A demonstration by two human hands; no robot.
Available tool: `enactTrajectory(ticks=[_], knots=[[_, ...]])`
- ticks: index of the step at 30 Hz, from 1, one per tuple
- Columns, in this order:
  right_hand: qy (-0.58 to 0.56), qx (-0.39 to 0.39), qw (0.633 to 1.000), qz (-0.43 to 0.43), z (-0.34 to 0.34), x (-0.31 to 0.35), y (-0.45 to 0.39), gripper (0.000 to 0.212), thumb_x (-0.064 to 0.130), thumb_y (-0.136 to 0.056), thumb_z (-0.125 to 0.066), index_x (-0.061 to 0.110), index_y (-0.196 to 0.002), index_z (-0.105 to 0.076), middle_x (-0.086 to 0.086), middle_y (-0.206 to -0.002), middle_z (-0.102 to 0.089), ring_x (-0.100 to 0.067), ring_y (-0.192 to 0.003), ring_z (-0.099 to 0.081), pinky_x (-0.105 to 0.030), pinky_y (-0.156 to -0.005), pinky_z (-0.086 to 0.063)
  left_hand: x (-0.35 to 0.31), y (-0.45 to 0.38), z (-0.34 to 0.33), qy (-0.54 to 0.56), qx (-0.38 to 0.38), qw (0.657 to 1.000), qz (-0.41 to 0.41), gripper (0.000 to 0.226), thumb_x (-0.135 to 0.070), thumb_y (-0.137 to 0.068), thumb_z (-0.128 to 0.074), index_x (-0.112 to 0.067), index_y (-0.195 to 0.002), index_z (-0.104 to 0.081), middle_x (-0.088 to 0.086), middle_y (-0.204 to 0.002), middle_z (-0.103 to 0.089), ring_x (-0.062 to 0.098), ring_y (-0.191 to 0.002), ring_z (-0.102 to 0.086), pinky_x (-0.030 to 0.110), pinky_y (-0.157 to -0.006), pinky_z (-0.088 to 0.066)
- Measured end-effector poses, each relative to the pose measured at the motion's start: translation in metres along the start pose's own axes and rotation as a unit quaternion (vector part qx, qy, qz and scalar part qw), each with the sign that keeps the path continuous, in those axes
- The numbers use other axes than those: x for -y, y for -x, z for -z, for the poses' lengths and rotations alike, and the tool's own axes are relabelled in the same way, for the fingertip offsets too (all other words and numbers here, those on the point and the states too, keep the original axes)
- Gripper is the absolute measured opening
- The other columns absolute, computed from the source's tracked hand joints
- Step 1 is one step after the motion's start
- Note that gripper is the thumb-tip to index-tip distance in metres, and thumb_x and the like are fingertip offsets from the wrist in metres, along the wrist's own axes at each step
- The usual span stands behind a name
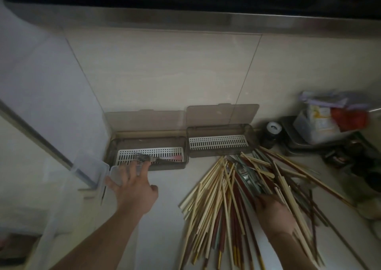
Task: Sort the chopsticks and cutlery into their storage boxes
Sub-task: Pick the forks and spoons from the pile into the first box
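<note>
— Pale counter [169,197]; any readable labels?
— None. Left box [148,154] holds forks [142,157], left hand [134,184] spread beside; right box [219,140] bare; right hand [274,214] in chopstick pile [222,203], grip unclear.

We see two bare forearms and hands: our left hand [134,187] and right hand [274,212]. No sleeve, glove, watch or ring shows on either; the wrists are bare.
</note>
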State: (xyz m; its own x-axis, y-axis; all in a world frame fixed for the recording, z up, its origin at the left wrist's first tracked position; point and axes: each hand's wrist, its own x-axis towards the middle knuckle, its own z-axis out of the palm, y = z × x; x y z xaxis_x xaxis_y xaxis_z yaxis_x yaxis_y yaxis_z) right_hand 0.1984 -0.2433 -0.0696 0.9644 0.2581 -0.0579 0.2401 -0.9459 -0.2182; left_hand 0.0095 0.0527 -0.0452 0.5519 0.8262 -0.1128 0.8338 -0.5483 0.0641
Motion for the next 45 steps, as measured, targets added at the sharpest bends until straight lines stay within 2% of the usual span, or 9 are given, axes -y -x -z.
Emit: enactTrajectory(ticks=[6, 12, 20, 25, 28, 33, 36, 40, 45], knots=[[0.005, 0.018, 1.000, -0.003, -0.005, 0.016, -0.015, 0.020, 0.038, -0.093, -0.046, 0.032, -0.098, -0.064, 0.003, -0.102, -0.058, -0.021, -0.078, -0.064, -0.029, -0.065, -0.049, -0.001, -0.001, 0.000, -0.001, 0.001, 1.000, -0.004, 0.075, -0.051, -0.081, -0.050, -0.042, -0.146, -0.014, 0.002, -0.156, -0.011, 0.031, -0.145, 0.001, 0.069, -0.109, -0.006], [0.046, 0.060, 0.997, -0.008, 0.004, 0.027, -0.015, 0.019, 0.042, -0.094, -0.047, 0.032, -0.095, -0.063, 0.007, -0.080, -0.049, -0.012, -0.064, -0.050, -0.023, -0.055, -0.036, -0.002, -0.001, 0.000, -0.005, 0.003, 1.000, -0.005, 0.074, -0.051, -0.081, -0.049, -0.042, -0.144, -0.012, 0.003, -0.156, -0.011, 0.033, -0.145, 0.002, 0.070, -0.108, -0.006], [0.142, 0.064, 0.987, 0.041, 0.011, 0.024, 0.003, 0.021, 0.040, -0.097, -0.039, 0.030, -0.093, -0.056, 0.013, -0.073, -0.055, -0.005, -0.057, -0.057, -0.021, -0.047, -0.037, -0.001, 0.000, 0.000, -0.001, 0.006, 1.000, -0.003, 0.074, -0.049, -0.082, -0.048, -0.041, -0.146, -0.012, 0.004, -0.158, -0.010, 0.035, -0.145, 0.002, 0.070, -0.109, -0.004], [0.157, 0.093, 0.983, 0.024, 0.026, 0.023, 0.008, 0.021, 0.036, -0.096, -0.041, 0.029, -0.093, -0.061, 0.011, -0.086, -0.065, -0.012, -0.076, -0.066, -0.022, -0.057, -0.039, 0.000, 0.000, 0.001, 0.009, 0.006, 1.000, -0.007, 0.075, -0.048, -0.083, -0.048, -0.041, -0.147, -0.011, 0.002, -0.157, -0.008, 0.033, -0.145, 0.003, 0.070, -0.109, -0.002], [0.099, 0.096, 0.990, -0.013, 0.039, 0.015, 0.009, 0.023, 0.032, -0.096, -0.041, 0.027, -0.081, -0.058, 0.008, -0.078, -0.061, -0.018, -0.069, -0.059, -0.023, -0.059, -0.041, 0.001, 0.001, 0.001, 0.008, 0.003, 1.000, -0.009, 0.076, -0.049, -0.082, -0.049, -0.041, -0.147, -0.011, 0.003, -0.155, -0.009, 0.034, -0.145, 0.002, 0.071, -0.109, -0.003], [-0.207, 0.167, 0.964, -0.028, 0.058, 0.024, 0.000, 0.023, 0.015, -0.096, -0.052, 0.011, -0.077, -0.063, -0.013, -0.071, -0.062, -0.025, -0.063, -0.053, -0.033, -0.060, -0.042, 0.000, 0.002, 0.004, 0.013, 0.006, 1.000, -0.013, 0.076, -0.049, -0.083, -0.049, -0.040, -0.147, -0.010, 0.004, -0.156, -0.008, 0.034, -0.145, 0.003, 0.070, -0.109, -0.002], [-0.282, 0.192, 0.939, 0.035, 0.066, 0.057, -0.010, 0.020, 0.012, -0.093, -0.057, 0.015, -0.076, -0.068, -0.010, -0.068, -0.066, -0.031, -0.067, -0.063, -0.041, -0.064, -0.051, 0.000, 0.004, 0.008, 0.026, 0.009, 1.000, -0.015, 0.075, -0.046, -0.084, -0.049, -0.040, -0.147, -0.009, 0.004, -0.158, -0.006, 0.034, -0.146, 0.005, 0.070, -0.109, 0.000], [-0.261, 0.172, 0.931, 0.187, 0.062, 0.128, -0.033, 0.016, 0.009, -0.090, -0.060, 0.019, -0.080, -0.066, 0.003, -0.067, -0.063, -0.005, -0.062, -0.059, -0.027, -0.061, -0.046, 0.001, 0.004, 0.012, 0.023, 0.014, 1.000, -0.013, 0.074, -0.045, -0.086, -0.047, -0.041, -0.148, -0.007, 0.004, -0.159, -0.007, 0.035, -0.146, 0.004, 0.071, -0.108, 0.000], [-0.164, 0.158, 0.926, 0.300, 0.037, 0.224, -0.057, 0.013, 0.009, -0.087, -0.062, 0.021, -0.085, -0.068, 0.000, -0.080, -0.068, -0.017, -0.074, -0.058, -0.026, -0.066, -0.042, 0.002, 0.005, 0.012, 0.031, 0.004, 0.999, -0.013, 0.076, -0.043, -0.085, -0.047, -0.039, -0.149, -0.006, 0.003, -0.160, -0.006, 0.034, -0.147, 0.005, 0.070, -0.107, 0.005]])
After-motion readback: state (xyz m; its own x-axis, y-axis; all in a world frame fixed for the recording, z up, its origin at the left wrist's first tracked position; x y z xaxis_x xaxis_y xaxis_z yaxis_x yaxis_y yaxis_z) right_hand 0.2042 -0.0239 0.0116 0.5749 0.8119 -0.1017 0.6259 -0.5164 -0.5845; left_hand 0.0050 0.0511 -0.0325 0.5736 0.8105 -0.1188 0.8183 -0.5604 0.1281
